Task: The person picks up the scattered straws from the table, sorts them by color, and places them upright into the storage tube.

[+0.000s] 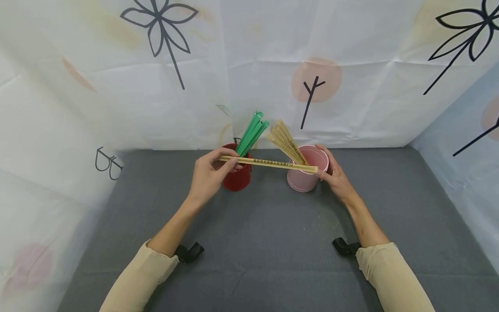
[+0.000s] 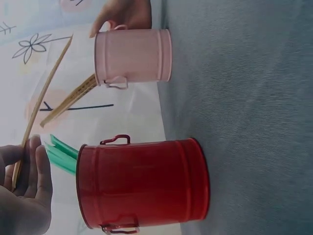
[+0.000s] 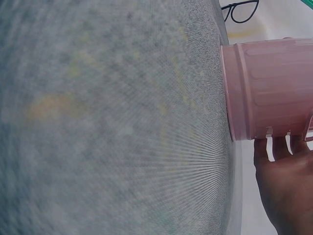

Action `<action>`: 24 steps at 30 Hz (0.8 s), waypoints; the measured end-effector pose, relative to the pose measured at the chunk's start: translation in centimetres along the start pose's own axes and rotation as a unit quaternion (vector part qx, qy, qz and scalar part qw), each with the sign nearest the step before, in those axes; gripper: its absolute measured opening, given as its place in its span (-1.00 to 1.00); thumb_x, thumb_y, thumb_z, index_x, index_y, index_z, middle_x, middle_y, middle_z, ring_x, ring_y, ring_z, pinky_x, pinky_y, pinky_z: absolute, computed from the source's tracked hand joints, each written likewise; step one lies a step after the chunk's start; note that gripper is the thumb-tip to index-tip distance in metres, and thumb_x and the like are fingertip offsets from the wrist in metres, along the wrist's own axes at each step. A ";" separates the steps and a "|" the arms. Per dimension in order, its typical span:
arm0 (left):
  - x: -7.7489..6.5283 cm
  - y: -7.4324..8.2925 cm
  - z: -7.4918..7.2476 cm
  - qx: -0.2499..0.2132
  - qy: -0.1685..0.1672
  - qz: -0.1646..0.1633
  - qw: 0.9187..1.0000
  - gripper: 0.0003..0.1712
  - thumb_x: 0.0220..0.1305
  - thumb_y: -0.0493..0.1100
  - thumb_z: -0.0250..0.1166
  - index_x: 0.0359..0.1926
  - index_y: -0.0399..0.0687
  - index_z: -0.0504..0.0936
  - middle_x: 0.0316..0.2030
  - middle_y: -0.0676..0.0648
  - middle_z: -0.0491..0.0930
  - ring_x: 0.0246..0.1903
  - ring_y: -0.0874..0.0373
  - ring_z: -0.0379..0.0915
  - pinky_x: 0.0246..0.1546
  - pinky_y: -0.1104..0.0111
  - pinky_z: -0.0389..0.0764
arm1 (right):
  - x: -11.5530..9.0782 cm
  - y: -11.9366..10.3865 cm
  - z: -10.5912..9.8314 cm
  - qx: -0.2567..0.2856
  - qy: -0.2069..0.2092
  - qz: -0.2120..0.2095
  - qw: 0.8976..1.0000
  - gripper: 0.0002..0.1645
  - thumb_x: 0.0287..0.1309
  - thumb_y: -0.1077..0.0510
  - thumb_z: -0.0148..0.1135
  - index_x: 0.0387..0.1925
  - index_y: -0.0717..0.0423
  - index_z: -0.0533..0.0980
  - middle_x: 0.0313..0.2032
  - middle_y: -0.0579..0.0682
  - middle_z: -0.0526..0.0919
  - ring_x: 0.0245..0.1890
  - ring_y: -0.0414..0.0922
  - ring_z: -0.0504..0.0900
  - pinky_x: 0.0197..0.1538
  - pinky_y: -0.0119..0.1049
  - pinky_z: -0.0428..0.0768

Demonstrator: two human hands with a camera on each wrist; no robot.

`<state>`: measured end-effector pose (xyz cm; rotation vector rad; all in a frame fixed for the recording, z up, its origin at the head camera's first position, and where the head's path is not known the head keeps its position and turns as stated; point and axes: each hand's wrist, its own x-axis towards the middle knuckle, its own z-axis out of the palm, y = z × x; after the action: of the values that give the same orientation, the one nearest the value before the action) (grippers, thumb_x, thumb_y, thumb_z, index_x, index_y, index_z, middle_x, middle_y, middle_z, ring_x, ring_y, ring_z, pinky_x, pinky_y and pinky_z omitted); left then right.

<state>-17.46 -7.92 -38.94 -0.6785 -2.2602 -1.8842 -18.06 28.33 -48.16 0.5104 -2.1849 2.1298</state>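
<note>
My left hand (image 1: 210,175) pinches one end of a tan pair of chopsticks (image 1: 273,163) with dark print along it. The pair lies nearly level above both buckets, its far end over the pink bucket's front rim, close to my right thumb. With my right hand (image 1: 338,181) I hold the pink bucket (image 1: 302,183) by its right side, fingers behind and thumb at the front. More tan chopsticks (image 1: 286,141) lean left inside it. Behind my left hand stands the red bucket (image 1: 238,182), holding several green sticks (image 1: 252,133) that lean right. The left wrist view shows both buckets upright.
A dark grey cloth (image 1: 265,242) covers the table under the buckets. Close behind them rises a white patterned curtain (image 1: 261,78), which also borders the table at left and right. Each bucket has small side handles, such as the red handle (image 2: 116,139).
</note>
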 end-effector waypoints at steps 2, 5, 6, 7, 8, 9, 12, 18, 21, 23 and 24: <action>0.6 0.1 0.3 0.002 -0.001 -0.002 1.000 -0.85 0.34 -0.31 0.30 -0.10 -0.25 0.66 -0.24 -0.21 0.70 -0.30 -0.11 0.68 -0.18 0.15 0.69 | 0.0 0.0 0.0 -0.004 0.000 0.001 1.000 -0.15 0.27 0.46 0.03 0.52 -0.05 0.11 0.27 -0.06 0.36 0.11 -0.18 0.38 -0.05 -0.42 0.41; 1.6 0.1 0.7 0.026 -0.004 0.006 1.000 -0.86 0.35 -0.30 0.29 -0.10 -0.23 0.66 -0.26 -0.20 0.71 -0.30 -0.06 0.69 -0.18 0.11 0.69 | 0.0 -0.1 0.0 -0.010 0.000 0.002 1.000 -0.16 0.28 0.43 0.03 0.52 -0.05 0.10 0.28 -0.06 0.35 0.12 -0.19 0.38 -0.04 -0.42 0.42; 1.9 0.0 0.8 0.038 -0.005 0.013 0.999 -0.86 0.35 -0.29 0.30 -0.10 -0.22 0.66 -0.27 -0.19 0.72 -0.31 -0.06 0.69 -0.19 0.12 0.69 | 0.0 -0.1 0.0 -0.009 0.001 0.004 1.000 -0.16 0.29 0.43 0.03 0.52 -0.05 0.10 0.28 -0.06 0.35 0.13 -0.20 0.38 -0.04 -0.42 0.41; 2.2 0.0 1.0 0.054 -0.007 0.022 0.998 -0.86 0.35 -0.28 0.30 -0.11 -0.22 0.67 -0.29 -0.17 0.73 -0.32 -0.05 0.70 -0.21 0.16 0.70 | 0.0 -0.2 0.1 -0.009 0.001 0.005 1.000 -0.17 0.29 0.43 0.03 0.52 -0.04 0.10 0.27 -0.06 0.36 0.11 -0.20 0.38 -0.05 -0.43 0.41; 2.5 0.0 1.1 0.071 -0.009 0.032 0.997 -0.86 0.36 -0.27 0.30 -0.11 -0.22 0.67 -0.30 -0.16 0.73 -0.33 -0.04 0.70 -0.24 0.20 0.69 | 0.0 -0.2 0.1 -0.009 0.002 0.006 1.000 -0.17 0.29 0.42 0.03 0.52 -0.04 0.10 0.25 -0.06 0.36 0.09 -0.20 0.38 -0.07 -0.43 0.41; 2.8 -0.1 1.3 0.090 -0.010 0.043 0.995 -0.86 0.36 -0.26 0.30 -0.12 -0.21 0.68 -0.31 -0.14 0.73 -0.35 -0.02 0.70 -0.27 0.24 0.69 | 0.0 -0.3 0.1 -0.009 0.003 0.005 1.000 -0.17 0.28 0.43 0.03 0.52 -0.03 0.10 0.24 -0.05 0.37 0.07 -0.19 0.38 -0.10 -0.43 0.40; 3.5 -0.2 1.8 0.140 -0.017 0.068 0.988 -0.86 0.35 -0.24 0.31 -0.12 -0.18 0.70 -0.30 -0.08 0.74 -0.35 0.10 0.68 -0.31 0.32 0.64 | -0.1 -0.4 0.1 -0.010 0.007 0.007 1.000 -0.17 0.28 0.43 0.03 0.52 -0.01 0.11 0.20 -0.05 0.38 0.02 -0.18 0.37 -0.17 -0.43 0.39; 4.4 -0.5 2.9 0.165 -0.032 0.086 0.982 -0.88 0.32 -0.29 0.33 -0.13 -0.14 0.70 -0.25 -0.02 0.73 -0.32 0.24 0.64 -0.25 0.38 0.63 | -0.1 -0.5 0.1 -0.014 0.007 0.013 1.000 -0.18 0.30 0.40 0.03 0.52 -0.04 0.10 0.22 -0.04 0.37 0.02 -0.17 0.37 -0.17 -0.44 0.40; 4.7 -0.7 3.5 0.150 -0.038 0.077 0.985 -0.86 0.29 -0.31 0.35 -0.12 -0.15 0.70 -0.24 -0.03 0.72 -0.33 0.23 0.66 -0.26 0.38 0.64 | -0.2 -0.6 0.2 -0.010 0.005 0.014 1.000 -0.18 0.30 0.39 0.04 0.52 -0.04 0.10 0.23 -0.03 0.37 0.05 -0.17 0.38 -0.14 -0.44 0.41; 4.8 -0.7 3.9 0.140 -0.037 0.068 0.987 -0.82 0.27 -0.29 0.38 -0.10 -0.15 0.67 -0.24 -0.03 0.72 -0.34 0.21 0.67 -0.27 0.37 0.65 | -0.2 -0.5 0.2 -0.008 0.005 0.012 1.000 -0.18 0.30 0.40 0.03 0.52 -0.03 0.10 0.25 -0.03 0.36 0.07 -0.17 0.39 -0.11 -0.44 0.42; 4.9 -0.8 4.1 0.136 -0.035 0.062 0.988 -0.79 0.26 -0.28 0.39 -0.08 -0.15 0.65 -0.26 -0.03 0.72 -0.35 0.20 0.68 -0.28 0.36 0.65 | -0.2 -0.5 0.2 -0.006 0.006 0.011 1.000 -0.18 0.29 0.41 0.03 0.52 -0.03 0.10 0.26 -0.02 0.36 0.08 -0.17 0.39 -0.09 -0.44 0.42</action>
<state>-21.38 -2.81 -38.69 -0.8304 -2.3928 -1.4827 -17.72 28.21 -47.69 0.4756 -2.2063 2.1223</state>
